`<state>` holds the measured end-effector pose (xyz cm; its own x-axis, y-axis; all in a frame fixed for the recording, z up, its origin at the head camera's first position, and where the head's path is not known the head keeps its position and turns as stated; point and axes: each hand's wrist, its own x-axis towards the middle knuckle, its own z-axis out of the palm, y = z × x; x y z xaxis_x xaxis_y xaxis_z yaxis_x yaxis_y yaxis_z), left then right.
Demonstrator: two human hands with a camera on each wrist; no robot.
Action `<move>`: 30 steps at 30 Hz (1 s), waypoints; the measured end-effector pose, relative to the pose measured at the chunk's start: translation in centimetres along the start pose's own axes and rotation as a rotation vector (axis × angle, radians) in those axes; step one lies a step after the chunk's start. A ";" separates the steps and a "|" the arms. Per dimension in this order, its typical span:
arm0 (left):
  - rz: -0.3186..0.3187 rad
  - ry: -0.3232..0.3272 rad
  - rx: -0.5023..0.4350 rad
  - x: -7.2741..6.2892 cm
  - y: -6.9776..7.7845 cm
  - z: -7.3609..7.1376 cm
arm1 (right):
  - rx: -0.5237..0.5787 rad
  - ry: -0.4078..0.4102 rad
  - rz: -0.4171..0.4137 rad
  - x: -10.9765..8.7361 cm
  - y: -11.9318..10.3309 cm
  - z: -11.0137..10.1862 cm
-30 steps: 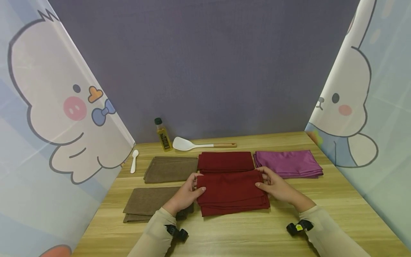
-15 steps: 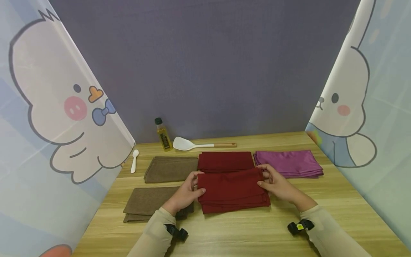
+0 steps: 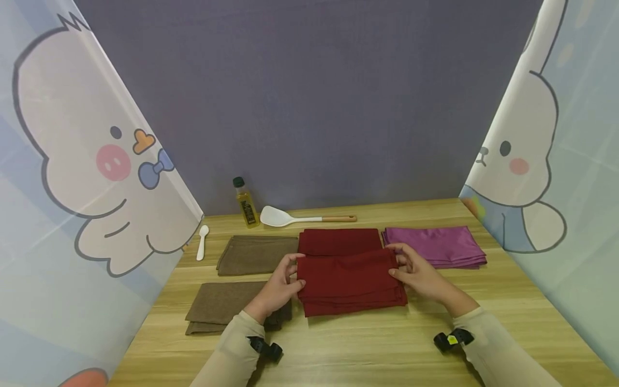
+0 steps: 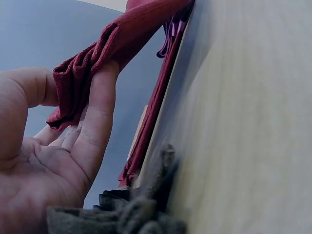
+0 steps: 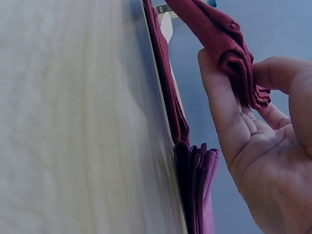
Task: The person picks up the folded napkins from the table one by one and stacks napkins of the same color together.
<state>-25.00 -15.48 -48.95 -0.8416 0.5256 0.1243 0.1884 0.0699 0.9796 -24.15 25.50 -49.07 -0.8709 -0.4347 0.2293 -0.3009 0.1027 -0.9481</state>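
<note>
A folded dark red cloth (image 3: pixel 348 279) is held off the table between both hands. My left hand (image 3: pixel 278 287) pinches its left end, thumb on top and fingers beneath; the left wrist view shows the layered folds of the red cloth (image 4: pixel 90 73) in that grip. At the opposite end my right hand (image 3: pixel 420 277) pinches the cloth the same way, its folds (image 5: pixel 239 63) between thumb and fingers in the right wrist view. Just behind, a second folded red cloth (image 3: pixel 340 240) lies on the table, its front edge overlapped by the held one in the head view.
Two folded brown cloths, a rear one (image 3: pixel 258 255) and a front one (image 3: pixel 224 303), lie on the left. A folded purple cloth (image 3: pixel 435 246) is at right. Behind are an oil bottle (image 3: pixel 247 207), a white spatula (image 3: pixel 278 216) with wooden handle and a small white spoon (image 3: pixel 202 242).
Both hands have shifted the held red cloth slightly up and away, so it now overlaps more of the red cloth behind. The other things have stayed in place.
</note>
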 end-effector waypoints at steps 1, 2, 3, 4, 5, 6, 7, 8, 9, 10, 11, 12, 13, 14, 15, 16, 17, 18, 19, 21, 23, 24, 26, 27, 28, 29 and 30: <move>0.005 0.006 -0.009 0.0 0.1 -0.1 | -0.014 0.004 0.007 0.0 -0.1 0.0; 0.004 0.013 -0.017 0.0 0.1 -0.2 | -0.019 0.006 0.011 0.0 -0.2 0.0; 0.004 0.019 -0.028 0.0 0.2 -0.2 | -0.026 0.007 0.016 0.1 -0.3 0.0; 0.005 0.025 -0.034 0.0 0.2 -0.3 | -0.029 0.007 0.019 0.1 -0.3 0.0; 0.005 0.030 -0.038 0.0 0.3 -0.4 | -0.028 0.006 0.023 0.2 -0.4 0.0; 0.008 0.035 -0.039 0.0 0.3 -0.4 | -0.030 0.006 0.026 0.2 -0.4 0.0; 0.009 0.041 -0.037 0.0 0.3 -0.5 | -0.032 0.003 0.028 0.2 -0.5 0.0; 0.012 0.048 -0.031 0.0 0.3 -0.5 | -0.038 0.004 0.028 0.3 -0.5 -0.1; 0.017 0.053 -0.024 0.1 0.4 -0.6 | -0.046 0.006 0.027 0.3 -0.5 -0.1; 0.021 0.057 -0.018 0.1 0.4 -0.6 | -0.053 0.008 0.023 0.3 -0.6 -0.1; 0.028 0.060 -0.014 0.2 0.4 -0.7 | -0.060 0.010 0.022 0.3 -0.6 -0.1; 0.029 0.064 -0.013 0.2 0.4 -0.7 | -0.063 0.009 0.018 0.4 -0.7 -0.2; 0.028 0.067 -0.010 0.3 0.4 -0.8 | -0.071 0.009 0.013 0.4 -0.7 -0.2; 0.029 0.070 -0.012 0.3 0.5 -0.9 | -0.076 0.010 0.008 0.5 -0.8 -0.3; 0.028 0.074 -0.013 0.4 0.6 -0.9 | -0.082 0.011 0.005 0.5 -0.9 -0.3; 0.026 0.077 -0.013 0.4 0.6 -1.0 | -0.086 0.013 0.004 0.6 -0.9 -0.3; 0.025 0.082 -0.012 0.5 0.7 -1.0 | -0.086 0.012 0.002 0.6 -1.0 -0.4; 0.022 0.088 -0.010 0.5 0.8 -1.1 | -0.089 0.011 -0.001 0.7 -1.0 -0.4; 0.023 0.091 -0.008 0.6 0.9 -1.2 | -0.092 0.012 -0.002 0.8 -1.1 -0.4; 0.026 0.095 -0.011 0.7 1.0 -1.3 | -0.099 0.010 -0.007 1.0 -1.3 -0.5; 0.031 0.096 -0.016 0.9 1.1 -1.5 | -0.104 0.008 -0.010 1.3 -1.4 -0.5; 0.034 0.096 -0.018 1.0 1.2 -1.6 | -0.111 0.010 -0.012 1.4 -1.5 -0.5; 0.040 0.101 -0.018 1.1 1.3 -1.8 | -0.128 0.015 -0.010 1.7 -1.7 -0.6; 0.042 0.106 -0.013 1.2 1.3 -1.8 | -0.140 0.020 -0.009 1.8 -1.8 -0.7; 0.044 0.110 -0.012 1.3 1.4 -1.9 | -0.148 0.025 -0.006 2.0 -1.9 -0.7; 0.046 0.115 -0.010 1.4 1.5 -2.0 | -0.159 0.029 -0.005 2.1 -2.0 -0.8; 0.047 0.119 -0.009 1.5 1.5 -2.0 | -0.164 0.030 -0.001 2.2 -2.0 -0.8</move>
<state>-27.00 -16.31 -46.94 -0.8863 0.4233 0.1876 0.2250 0.0397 0.9735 -25.78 25.08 -46.44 -0.8810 -0.4083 0.2391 -0.3591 0.2481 -0.8997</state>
